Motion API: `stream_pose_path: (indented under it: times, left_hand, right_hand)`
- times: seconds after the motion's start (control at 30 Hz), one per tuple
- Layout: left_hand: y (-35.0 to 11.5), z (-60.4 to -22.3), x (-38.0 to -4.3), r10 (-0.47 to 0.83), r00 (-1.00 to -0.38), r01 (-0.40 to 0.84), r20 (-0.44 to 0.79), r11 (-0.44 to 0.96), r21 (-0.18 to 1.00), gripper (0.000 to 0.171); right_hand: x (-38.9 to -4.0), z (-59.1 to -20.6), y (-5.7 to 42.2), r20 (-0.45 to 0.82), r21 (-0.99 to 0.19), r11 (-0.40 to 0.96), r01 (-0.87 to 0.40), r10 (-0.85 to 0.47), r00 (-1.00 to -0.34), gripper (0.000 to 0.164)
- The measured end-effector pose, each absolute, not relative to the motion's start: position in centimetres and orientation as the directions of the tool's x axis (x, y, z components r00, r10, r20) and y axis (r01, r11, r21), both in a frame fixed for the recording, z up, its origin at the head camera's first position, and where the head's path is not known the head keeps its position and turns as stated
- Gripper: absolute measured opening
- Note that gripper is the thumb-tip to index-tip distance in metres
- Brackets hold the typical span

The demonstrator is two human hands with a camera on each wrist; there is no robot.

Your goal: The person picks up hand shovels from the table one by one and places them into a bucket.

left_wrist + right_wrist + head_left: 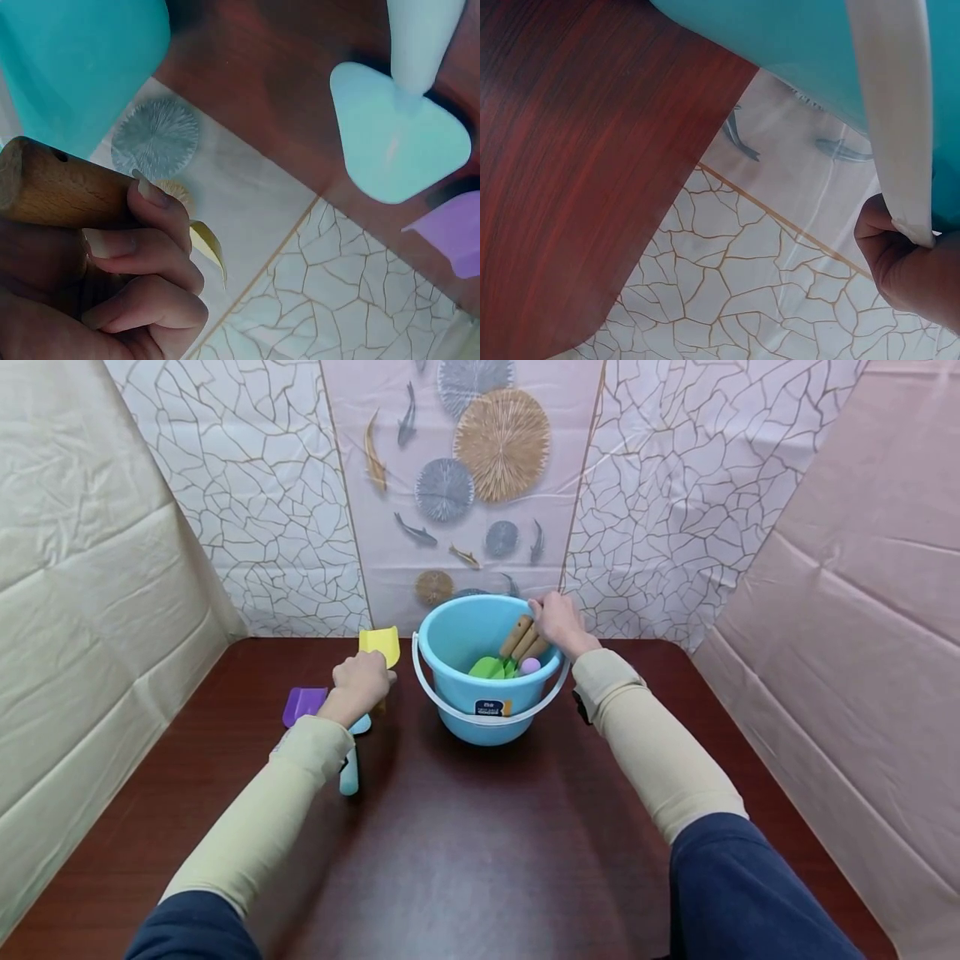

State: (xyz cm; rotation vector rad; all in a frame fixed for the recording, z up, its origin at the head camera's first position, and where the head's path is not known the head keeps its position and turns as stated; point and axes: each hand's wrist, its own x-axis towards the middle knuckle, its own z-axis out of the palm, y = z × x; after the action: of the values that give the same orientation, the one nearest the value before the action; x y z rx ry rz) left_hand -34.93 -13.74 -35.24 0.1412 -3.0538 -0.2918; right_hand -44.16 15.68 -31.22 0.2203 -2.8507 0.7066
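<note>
Bucket (480,693) mid-table already holds a green scoop (489,667) and wooden-handled tools. Left hand (362,683) grips a yellow scoop (380,643) just left of it. Right hand (557,622) clasps the far rim. Purple (302,703) and pale-blue (350,768) scoops remain out, left.
</note>
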Motion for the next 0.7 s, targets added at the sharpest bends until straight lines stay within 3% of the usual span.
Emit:
stream_pose_path:
  times: [0.7]
  left_hand:
    - [-14.0,-31.4,-35.6,-0.053,-0.995,-0.038,0.089,0.985,0.167,0.028]
  right_hand:
    - [-44.4,-31.2,15.6,0.212,-0.438,0.881,-0.179,-0.093,-0.973,0.042]
